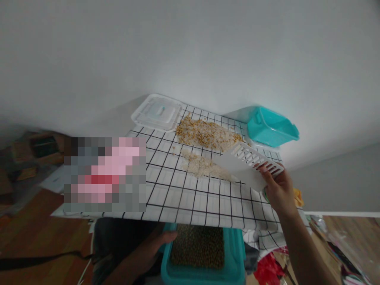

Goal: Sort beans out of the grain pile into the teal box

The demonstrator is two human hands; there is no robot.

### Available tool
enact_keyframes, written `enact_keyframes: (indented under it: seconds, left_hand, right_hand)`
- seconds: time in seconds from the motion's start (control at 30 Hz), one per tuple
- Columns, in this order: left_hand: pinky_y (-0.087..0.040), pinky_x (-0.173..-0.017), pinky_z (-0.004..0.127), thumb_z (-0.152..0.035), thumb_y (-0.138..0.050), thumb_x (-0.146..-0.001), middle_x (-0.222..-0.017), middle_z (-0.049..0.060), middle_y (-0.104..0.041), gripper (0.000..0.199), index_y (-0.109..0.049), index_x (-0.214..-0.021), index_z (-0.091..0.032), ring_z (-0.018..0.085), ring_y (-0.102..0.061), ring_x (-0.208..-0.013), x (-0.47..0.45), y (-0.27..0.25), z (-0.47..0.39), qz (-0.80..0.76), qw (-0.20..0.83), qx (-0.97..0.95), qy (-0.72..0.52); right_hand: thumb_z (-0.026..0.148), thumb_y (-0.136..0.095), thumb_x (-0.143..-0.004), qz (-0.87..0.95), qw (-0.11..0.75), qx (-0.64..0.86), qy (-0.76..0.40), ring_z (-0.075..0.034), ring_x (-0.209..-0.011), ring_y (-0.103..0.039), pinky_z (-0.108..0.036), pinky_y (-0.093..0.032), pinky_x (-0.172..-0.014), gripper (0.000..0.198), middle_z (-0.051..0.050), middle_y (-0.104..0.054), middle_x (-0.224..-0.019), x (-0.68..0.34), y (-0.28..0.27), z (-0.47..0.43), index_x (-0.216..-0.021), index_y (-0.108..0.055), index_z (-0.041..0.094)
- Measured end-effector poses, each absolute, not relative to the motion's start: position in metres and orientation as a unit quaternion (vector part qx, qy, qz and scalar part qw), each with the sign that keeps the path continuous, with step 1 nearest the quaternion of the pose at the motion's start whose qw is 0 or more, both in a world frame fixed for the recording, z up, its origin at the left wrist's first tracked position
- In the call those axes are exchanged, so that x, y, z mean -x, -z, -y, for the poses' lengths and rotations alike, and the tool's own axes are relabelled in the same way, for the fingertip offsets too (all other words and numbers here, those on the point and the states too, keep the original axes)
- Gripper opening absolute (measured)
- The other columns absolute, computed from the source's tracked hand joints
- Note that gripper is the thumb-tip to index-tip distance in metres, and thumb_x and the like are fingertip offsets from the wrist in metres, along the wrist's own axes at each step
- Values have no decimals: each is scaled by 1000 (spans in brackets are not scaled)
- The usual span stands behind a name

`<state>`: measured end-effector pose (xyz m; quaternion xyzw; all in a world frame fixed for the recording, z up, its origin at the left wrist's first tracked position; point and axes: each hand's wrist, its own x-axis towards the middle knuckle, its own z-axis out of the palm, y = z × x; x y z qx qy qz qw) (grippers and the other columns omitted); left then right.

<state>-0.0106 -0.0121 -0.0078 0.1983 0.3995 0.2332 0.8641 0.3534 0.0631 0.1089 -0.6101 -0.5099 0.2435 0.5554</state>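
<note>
My right hand [277, 186] is closed on a white plastic plate with a row of slots [252, 164], held tilted on edge above the table. Beside the plate's lower edge lies a pale, flaky heap of grain [204, 165]. Behind it spreads a mixed pile of yellow beans and pale grain [208, 132]. Below the table's front edge, my left hand [160, 241] grips the left rim of a teal tub [234, 257], thumb over the edge and the other fingers hidden. Brownish round beans [197, 247] fill the tub.
A white checked cloth [172, 194] covers the table, which stands against a grey wall. A clear lid [158, 113] lies at the back left, and a turquoise bin [271, 126] at the back right. Something blurred out [105, 174] is at the left. Cardboard boxes [47, 148] stand beyond.
</note>
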Motion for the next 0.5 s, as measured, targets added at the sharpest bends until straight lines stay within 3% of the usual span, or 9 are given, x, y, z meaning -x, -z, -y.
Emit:
enact_keyframes:
  seconds: [0.3,0.5]
  left_hand:
    - [-43,-107,51,-28,-67,-80,-126,11,-70,33,-72,-111,-18,34,-54,-130,11,7,14,-396,863,-188,-253]
    - [-43,-108,48,-27,-70,-77,-126,11,-70,33,-72,-108,-17,33,-55,-129,11,7,14,-427,845,-194,-258]
  right_hand:
    - [37,-71,-83,519,550,592,-278,-16,-84,-65,-29,-51,-75,24,-2,-71,-96,-339,-112,-85,-102,-67,24]
    - [36,-72,-82,518,554,591,-277,-16,-77,-64,-26,-51,-65,23,-1,-71,-92,-338,-116,-78,-101,-67,25]
